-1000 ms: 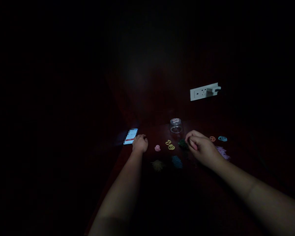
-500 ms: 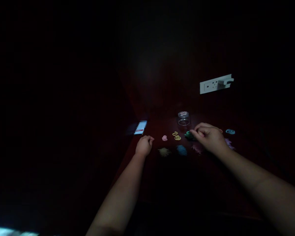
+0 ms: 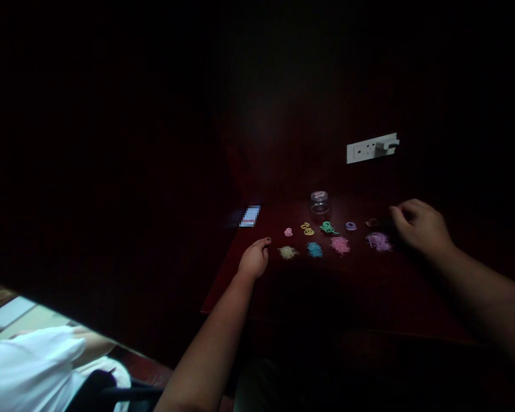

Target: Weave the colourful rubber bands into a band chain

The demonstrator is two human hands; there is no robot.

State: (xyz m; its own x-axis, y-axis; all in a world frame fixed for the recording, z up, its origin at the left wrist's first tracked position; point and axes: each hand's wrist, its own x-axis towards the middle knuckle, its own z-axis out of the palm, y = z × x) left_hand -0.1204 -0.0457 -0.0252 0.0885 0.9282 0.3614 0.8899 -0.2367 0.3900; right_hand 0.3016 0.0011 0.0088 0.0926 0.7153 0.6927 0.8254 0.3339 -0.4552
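My left hand [image 3: 254, 260] rests at the left of the dark red table with its fingers loosely stretched out, holding nothing that shows. Beside it lie a pink elastic loop [image 3: 288, 232] and a beige pile of thin bits [image 3: 288, 252]. At the far right, my right hand [image 3: 424, 228] is curled with thumb and fingers drawn together; anything between them is too dark to make out. Nearest to it are a brownish loop [image 3: 371, 222] and a purple pile [image 3: 379, 241]. Between the hands lie yellow loops [image 3: 308, 230], green loops [image 3: 327, 228], a purple loop [image 3: 351, 226], a blue pile [image 3: 315, 249] and a pink pile [image 3: 340, 245].
A clear lidded jar [image 3: 320, 205] stands behind the loops. A lit phone [image 3: 250, 216] lies at the left back. A socket panel [image 3: 371, 149] with a plug is on the wall. A person in a white shirt [image 3: 34, 366] is at the lower left.
My right hand has moved right, from over the green loops to past the brownish loop, uncovering the purple loop and covering the blue loops. The left hand's fingers are stretched out more. The view has shifted.
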